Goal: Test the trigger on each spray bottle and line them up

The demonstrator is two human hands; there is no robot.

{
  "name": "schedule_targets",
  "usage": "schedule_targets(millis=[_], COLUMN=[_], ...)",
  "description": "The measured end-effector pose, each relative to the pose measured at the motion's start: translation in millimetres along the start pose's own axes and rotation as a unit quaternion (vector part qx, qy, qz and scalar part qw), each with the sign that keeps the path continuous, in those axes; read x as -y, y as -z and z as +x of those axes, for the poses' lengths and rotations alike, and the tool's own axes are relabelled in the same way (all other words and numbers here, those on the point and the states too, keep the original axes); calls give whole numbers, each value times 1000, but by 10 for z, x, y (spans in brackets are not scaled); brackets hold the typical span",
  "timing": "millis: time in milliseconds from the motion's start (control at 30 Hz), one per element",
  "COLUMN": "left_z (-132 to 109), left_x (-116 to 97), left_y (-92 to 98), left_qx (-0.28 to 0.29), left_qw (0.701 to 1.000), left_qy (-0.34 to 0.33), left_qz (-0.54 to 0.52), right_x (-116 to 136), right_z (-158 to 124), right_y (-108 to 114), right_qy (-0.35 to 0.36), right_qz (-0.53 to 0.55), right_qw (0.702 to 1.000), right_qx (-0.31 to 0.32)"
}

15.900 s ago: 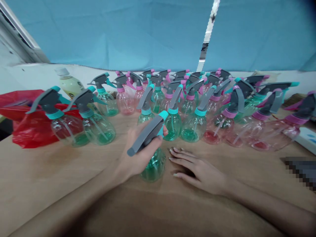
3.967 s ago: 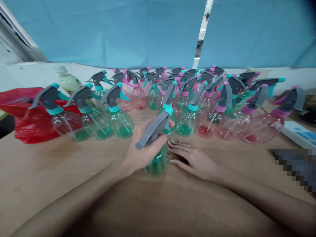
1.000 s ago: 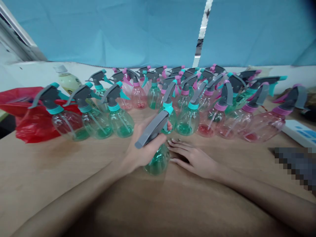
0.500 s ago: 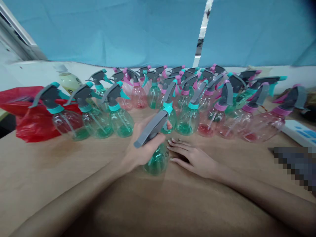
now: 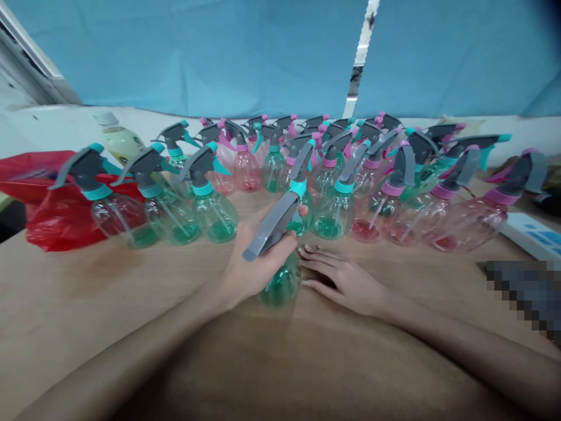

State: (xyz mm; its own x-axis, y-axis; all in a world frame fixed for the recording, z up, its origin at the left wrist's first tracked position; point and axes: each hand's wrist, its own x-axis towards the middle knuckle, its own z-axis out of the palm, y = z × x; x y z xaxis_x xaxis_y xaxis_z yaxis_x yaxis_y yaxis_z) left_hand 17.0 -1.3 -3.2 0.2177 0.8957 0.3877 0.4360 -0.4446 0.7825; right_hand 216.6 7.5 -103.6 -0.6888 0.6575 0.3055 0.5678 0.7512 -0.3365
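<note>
My left hand [image 5: 256,257] is closed around the neck of a green spray bottle [image 5: 278,283] with a grey head, near the middle of the table. Its trigger and collar are hidden by my fingers. Just right of that bottle, my right hand [image 5: 346,278] lies open, palm down on the wood, its fingertips close to the bottle's side. Straight behind stand a green spray bottle with a turquoise collar [image 5: 335,213] and, to the left, another green spray bottle [image 5: 215,213].
Many pink and green spray bottles fill the back, including a pink one [image 5: 468,222] at right. On the left lie a red plastic bag [image 5: 61,216] and a capped pale bottle [image 5: 120,140]. A white box [image 5: 532,237] and a blurred-out dark object [image 5: 526,292] sit at right.
The held bottle's grey head has shifted slightly to the right and up with my left hand. My right hand stays where it was.
</note>
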Motion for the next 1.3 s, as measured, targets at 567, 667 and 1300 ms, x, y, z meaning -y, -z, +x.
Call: schedule_targets(millis=[567, 667, 1300], left_z=[11, 14, 5], left_x=[-6, -8, -43], left_y=[-9, -12, 5], left_qx=[-3, -2, 3], left_qw=[1000, 1000, 1000], left_qy=[-7, -8, 7], left_qz=[-2, -5, 3], right_x=[-11, -12, 8], right_z=[1, 1, 4], right_y=[-3, -2, 9], right_qy=[-1, 0, 3], right_qz=[5, 4, 27], right_qw=[1000, 1000, 999], right_qx=[2, 1, -17])
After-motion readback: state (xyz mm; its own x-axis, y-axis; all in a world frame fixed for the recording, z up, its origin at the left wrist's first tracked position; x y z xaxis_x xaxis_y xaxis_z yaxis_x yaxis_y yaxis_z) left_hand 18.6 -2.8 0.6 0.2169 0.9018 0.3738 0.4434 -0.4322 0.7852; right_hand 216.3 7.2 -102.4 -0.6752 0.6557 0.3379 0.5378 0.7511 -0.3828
